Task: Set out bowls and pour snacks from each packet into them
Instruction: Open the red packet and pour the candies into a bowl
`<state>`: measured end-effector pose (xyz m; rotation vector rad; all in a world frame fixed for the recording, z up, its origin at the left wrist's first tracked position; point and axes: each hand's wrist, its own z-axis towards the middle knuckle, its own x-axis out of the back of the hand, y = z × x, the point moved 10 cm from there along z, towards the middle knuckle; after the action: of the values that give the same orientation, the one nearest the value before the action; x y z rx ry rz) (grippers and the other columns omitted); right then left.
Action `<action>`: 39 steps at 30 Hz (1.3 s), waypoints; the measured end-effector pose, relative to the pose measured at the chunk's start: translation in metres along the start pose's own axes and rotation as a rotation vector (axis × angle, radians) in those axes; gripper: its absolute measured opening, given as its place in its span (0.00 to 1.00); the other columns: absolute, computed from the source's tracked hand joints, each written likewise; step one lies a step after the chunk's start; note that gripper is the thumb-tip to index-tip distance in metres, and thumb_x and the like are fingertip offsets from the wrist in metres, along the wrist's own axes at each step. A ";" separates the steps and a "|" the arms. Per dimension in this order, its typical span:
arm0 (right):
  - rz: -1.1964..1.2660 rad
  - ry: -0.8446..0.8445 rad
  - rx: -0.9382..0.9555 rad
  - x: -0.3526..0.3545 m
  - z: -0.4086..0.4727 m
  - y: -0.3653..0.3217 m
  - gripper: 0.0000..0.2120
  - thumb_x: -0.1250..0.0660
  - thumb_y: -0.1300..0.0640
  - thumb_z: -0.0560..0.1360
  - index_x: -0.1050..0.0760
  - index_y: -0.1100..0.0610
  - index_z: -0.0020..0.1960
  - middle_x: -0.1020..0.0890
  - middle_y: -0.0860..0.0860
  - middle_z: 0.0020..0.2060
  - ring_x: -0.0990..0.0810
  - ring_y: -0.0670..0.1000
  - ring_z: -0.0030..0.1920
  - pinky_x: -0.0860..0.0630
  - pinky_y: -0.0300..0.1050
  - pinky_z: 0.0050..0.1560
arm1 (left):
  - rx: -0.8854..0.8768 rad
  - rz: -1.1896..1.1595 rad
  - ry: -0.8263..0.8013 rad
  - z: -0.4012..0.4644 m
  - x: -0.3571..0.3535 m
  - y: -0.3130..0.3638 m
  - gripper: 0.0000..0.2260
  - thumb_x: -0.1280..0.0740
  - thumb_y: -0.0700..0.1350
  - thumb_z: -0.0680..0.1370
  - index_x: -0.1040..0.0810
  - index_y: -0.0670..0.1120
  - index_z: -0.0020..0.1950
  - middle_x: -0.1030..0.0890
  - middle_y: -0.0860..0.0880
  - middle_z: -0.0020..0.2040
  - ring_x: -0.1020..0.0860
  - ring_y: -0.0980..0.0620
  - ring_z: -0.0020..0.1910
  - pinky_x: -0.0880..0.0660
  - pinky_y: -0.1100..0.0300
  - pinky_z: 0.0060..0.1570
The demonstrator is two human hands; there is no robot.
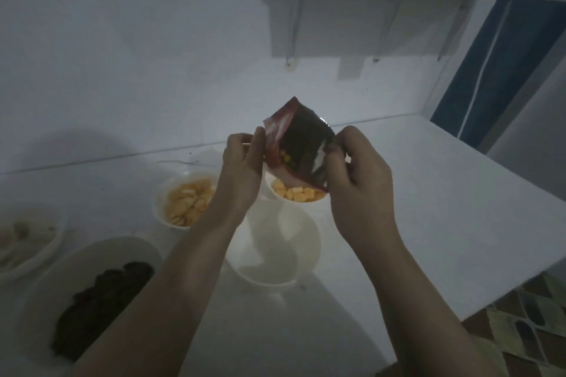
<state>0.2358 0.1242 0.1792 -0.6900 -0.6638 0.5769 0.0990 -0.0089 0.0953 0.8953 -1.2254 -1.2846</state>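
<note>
L hand [242,159] + R hand [356,162] pinch packet [298,147] by side edges, held up over table [428,193], above bowls. 4 bowls filled already: crackers [186,199], cubes [295,193], dark bits [101,291], pale stuff [21,239]. Empty bowl [269,251] left; pour next, I reckon.

Red and black packet [298,144] with yellow and green dots, white bowls [269,242], orange-yellow snacks [188,202], dark brown snacks [101,294], white table [428,193], blue curtain [496,49]
</note>
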 end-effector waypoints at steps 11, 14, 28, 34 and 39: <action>0.016 -0.149 -0.090 -0.067 -0.042 -0.010 0.11 0.42 0.63 0.79 0.34 0.63 0.38 0.30 0.56 0.32 0.35 0.46 0.31 0.38 0.33 0.29 | 0.437 -0.542 -0.045 0.003 0.037 -0.077 0.18 0.45 0.52 0.83 0.21 0.43 0.56 0.18 0.42 0.58 0.21 0.43 0.59 0.25 0.45 0.62; -0.203 -0.191 -0.053 -0.069 -0.039 -0.003 0.10 0.41 0.62 0.79 0.32 0.63 0.39 0.27 0.55 0.31 0.31 0.48 0.32 0.35 0.34 0.30 | 0.417 -0.460 -0.036 0.011 0.044 -0.077 0.19 0.49 0.55 0.84 0.21 0.47 0.53 0.16 0.46 0.51 0.17 0.48 0.51 0.21 0.50 0.56; -0.220 -0.161 -0.150 -0.076 -0.029 0.001 0.04 0.42 0.48 0.82 0.31 0.45 0.50 0.26 0.32 0.39 0.27 0.24 0.42 0.30 0.21 0.36 | 0.111 -0.065 0.166 0.040 0.078 -0.059 0.17 0.49 0.56 0.83 0.29 0.45 0.52 0.22 0.47 0.48 0.21 0.51 0.49 0.22 0.53 0.53; -0.428 -0.130 -0.053 -0.078 -0.023 0.014 0.05 0.38 0.54 0.81 0.28 0.50 0.46 0.26 0.36 0.36 0.25 0.37 0.39 0.30 0.27 0.35 | -0.033 0.047 0.235 0.042 0.087 -0.044 0.15 0.48 0.52 0.84 0.35 0.47 0.41 0.32 0.53 0.35 0.31 0.59 0.34 0.34 0.64 0.36; -0.529 -0.176 -0.054 -0.088 -0.025 0.034 0.04 0.37 0.56 0.81 0.24 0.53 0.51 0.24 0.41 0.43 0.27 0.42 0.40 0.33 0.27 0.37 | -0.080 0.122 0.260 0.046 0.095 -0.042 0.15 0.49 0.52 0.84 0.35 0.44 0.42 0.32 0.53 0.35 0.32 0.59 0.33 0.33 0.63 0.36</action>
<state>0.1873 0.0771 0.1082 -0.4872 -0.9882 0.1300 0.0340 -0.1008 0.0772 0.8854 -1.0016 -1.0760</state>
